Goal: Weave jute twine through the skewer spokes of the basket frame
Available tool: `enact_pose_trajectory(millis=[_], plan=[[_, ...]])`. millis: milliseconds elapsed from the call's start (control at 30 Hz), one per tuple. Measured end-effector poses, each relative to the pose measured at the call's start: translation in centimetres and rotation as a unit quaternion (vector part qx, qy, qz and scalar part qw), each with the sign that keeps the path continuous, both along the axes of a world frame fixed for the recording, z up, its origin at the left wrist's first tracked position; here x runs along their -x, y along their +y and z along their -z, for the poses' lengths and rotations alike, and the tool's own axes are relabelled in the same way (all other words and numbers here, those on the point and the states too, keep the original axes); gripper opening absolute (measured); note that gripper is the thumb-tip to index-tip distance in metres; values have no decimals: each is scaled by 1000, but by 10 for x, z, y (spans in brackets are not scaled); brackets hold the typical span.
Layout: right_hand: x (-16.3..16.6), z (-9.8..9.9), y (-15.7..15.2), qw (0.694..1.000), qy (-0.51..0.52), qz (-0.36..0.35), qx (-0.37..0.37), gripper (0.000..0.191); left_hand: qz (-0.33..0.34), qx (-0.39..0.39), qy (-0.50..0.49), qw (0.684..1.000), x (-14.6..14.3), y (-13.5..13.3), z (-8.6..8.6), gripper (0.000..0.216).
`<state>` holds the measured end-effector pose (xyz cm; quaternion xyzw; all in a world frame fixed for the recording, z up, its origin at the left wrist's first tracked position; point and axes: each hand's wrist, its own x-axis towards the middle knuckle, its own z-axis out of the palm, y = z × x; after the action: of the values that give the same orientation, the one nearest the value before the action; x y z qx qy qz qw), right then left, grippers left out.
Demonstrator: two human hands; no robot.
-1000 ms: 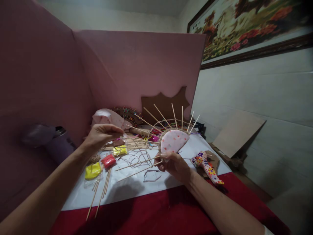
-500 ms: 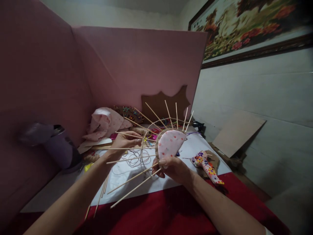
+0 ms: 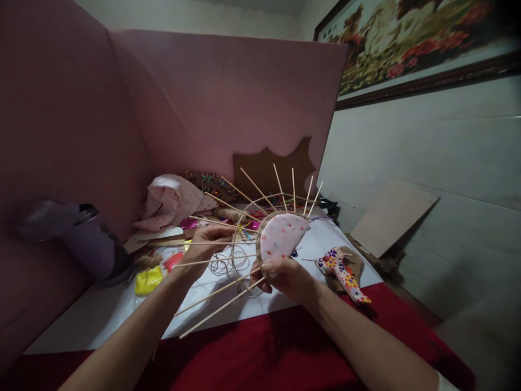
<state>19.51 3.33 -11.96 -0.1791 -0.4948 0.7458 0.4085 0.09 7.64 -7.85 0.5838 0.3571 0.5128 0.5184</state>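
My right hand (image 3: 285, 277) grips the lower edge of a half-round piece covered in pink dotted fabric (image 3: 281, 235), held upright above the table. Several thin wooden sticks (image 3: 220, 290) fan out from its rim, upward and to the left. My left hand (image 3: 209, 239) is closed in a pinch among the left-hand sticks, on a thin reed or stick; a loop of thin cord (image 3: 228, 263) lies just beneath it on the white sheet (image 3: 325, 244).
Pink foam walls (image 3: 228, 103) enclose the table at back and left. A purple cup (image 3: 91, 244), yellow (image 3: 148, 279) and red clay packets, pink fabric (image 3: 171, 201), a flowered glue gun (image 3: 342, 274) and brown cardboard (image 3: 272, 168) lie about. Red cloth (image 3: 252, 353) covers the near edge.
My left hand came from the pile at the back over to the sticks beside the fabric piece and pinched there. The right hand tilted the piece slightly left.
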Motion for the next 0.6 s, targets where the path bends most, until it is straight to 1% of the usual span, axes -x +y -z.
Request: enact_pose_trajectory(millis=[100,200,400,500,600], plan=[[0,-1,-1,1000,-6,8,12,22,-4,10,-8,1000,3,-2,5,21],[0,-2,-3,1000,0,4,19,23,10,19,-12,1000,5,-8,6,20],[2,-4,-2,1000,0,-12,-16,28,56,50,-30,997,8,-18,11,9],[1,-5,-2,1000,6,-1,-22,25,57,73,-37,995,7,-18,15,11],[1,-5,-1,1000,-3,13,-23,29,41,81,-23,996,6,-18,16,11]])
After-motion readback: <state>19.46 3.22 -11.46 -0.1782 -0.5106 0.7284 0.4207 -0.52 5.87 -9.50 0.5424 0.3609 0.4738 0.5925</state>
